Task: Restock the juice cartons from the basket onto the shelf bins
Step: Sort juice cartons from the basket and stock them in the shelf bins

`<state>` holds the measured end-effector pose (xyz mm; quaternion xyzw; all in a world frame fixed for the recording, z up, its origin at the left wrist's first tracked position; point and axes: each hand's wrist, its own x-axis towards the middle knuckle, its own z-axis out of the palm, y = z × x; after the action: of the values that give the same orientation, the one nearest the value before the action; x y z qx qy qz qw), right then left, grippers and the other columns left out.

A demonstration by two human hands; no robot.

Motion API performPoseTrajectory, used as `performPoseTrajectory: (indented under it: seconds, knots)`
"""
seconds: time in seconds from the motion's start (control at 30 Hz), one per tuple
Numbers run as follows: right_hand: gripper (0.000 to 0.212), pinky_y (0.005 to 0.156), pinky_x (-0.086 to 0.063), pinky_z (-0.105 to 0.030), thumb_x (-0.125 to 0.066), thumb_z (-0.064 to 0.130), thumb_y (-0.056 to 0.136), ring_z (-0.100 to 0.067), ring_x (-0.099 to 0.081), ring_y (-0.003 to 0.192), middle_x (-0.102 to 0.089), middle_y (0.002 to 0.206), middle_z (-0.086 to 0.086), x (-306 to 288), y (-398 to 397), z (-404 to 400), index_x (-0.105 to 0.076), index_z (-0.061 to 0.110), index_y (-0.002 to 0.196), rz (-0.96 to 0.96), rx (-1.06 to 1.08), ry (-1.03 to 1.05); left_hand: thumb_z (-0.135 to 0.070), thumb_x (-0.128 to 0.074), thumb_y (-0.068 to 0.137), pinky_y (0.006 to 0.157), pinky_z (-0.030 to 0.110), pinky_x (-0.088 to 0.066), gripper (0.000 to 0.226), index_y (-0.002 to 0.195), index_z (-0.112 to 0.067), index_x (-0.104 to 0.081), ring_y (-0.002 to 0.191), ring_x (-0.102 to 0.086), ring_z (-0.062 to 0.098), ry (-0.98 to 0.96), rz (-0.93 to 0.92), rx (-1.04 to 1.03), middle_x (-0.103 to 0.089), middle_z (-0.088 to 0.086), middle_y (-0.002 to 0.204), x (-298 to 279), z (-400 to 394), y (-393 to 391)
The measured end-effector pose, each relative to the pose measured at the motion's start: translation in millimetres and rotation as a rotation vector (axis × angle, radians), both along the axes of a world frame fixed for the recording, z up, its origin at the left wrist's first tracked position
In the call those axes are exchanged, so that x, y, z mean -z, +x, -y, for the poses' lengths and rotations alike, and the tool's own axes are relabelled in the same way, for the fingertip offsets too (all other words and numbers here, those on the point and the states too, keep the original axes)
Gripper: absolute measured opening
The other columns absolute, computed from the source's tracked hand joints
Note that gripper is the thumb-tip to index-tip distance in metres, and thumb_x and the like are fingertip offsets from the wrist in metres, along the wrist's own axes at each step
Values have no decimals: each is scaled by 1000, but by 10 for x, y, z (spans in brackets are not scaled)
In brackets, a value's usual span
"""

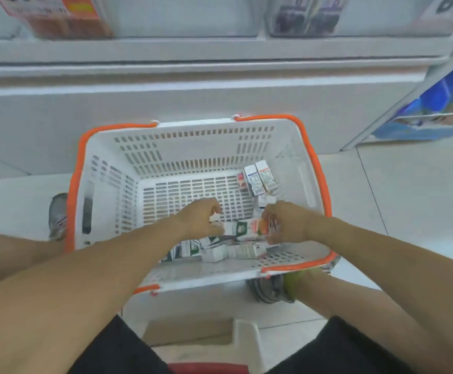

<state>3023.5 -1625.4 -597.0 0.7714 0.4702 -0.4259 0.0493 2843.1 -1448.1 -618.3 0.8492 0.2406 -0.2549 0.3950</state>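
Both your hands are down inside the white basket (106, 190) with the orange rim, which fills the middle of the frame and sits on the pale floor in front of the white shelf unit. Your left hand (197, 217) and right hand (287, 222) meet at centre frame on one juice carton (247, 228), held on its side: the left fingers are curled round its white and green end, and the right fingers are curled round its orange end. The right hand looks to have a second small carton tucked against the palm, but blur keeps that uncertain. Just below the held carton, toward the lower middle of the basket, a loose pile of cartons (220, 251) lies flat on the basket floor. Toward the right of the basket, a small cluster of upright cartons (259, 178) leans in the far right corner, well apart from your hands. Along the top of the frame the shelf bins show: one with orange packs (66, 20) at upper left, and one with dark packs (306, 17) at upper right. A blue display box (435, 109) stands at the right edge.
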Motion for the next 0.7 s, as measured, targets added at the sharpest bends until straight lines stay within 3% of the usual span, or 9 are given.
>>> performPoseTrajectory:
  seconds: [0.1,0.23,0.37,0.47,0.6,0.7]
  knots:
    - [62,77,-41,-28,-77,31,80,-20,-54,95,-44,111,1,153,-65,26,-47,21,133,81,-7,45,-34,-79,81,102,37,-43,67,137,-16,-46,119,-50,23,11,-9,-17,-49,5,135,289,93,-13]
    - [60,84,-51,-37,-74,31,79,-23,-58,105,-48,117,2,271,-104,-8,-49,22,133,133,-29,38,-31,-83,77,99,38,-47,56,124,-19,-54,113,-54,20,-40,-18,-39,-56,3,128,516,108,56]
    - [49,74,-50,-31,-78,33,70,-18,-60,92,-51,100,7,191,-52,-114,-60,23,115,129,19,79,-29,-83,76,77,29,-46,39,105,-19,-60,88,-55,16,-128,17,-238,-58,-1,101,443,-130,119]
    - [50,72,-53,-30,-80,41,64,-13,-58,83,-56,94,10,60,-3,-189,-66,22,108,136,82,131,-37,-81,76,68,34,-51,36,96,-15,-61,78,-62,21,-180,59,-465,-63,1,87,297,-380,97]
    - [48,73,-52,-30,-78,51,61,-13,-59,81,-57,96,7,-328,56,-339,-61,26,98,135,204,298,-29,-79,82,88,49,-58,30,92,-9,-59,88,-73,32,-578,189,-844,-67,6,87,-55,-569,69]
    - [44,69,-45,-22,-76,53,59,-8,-58,78,-58,99,6,-794,162,-505,-60,28,92,133,355,515,-28,-74,86,98,51,-52,28,104,-10,-63,96,-70,33,-737,318,-924,-63,14,104,-387,-650,86]
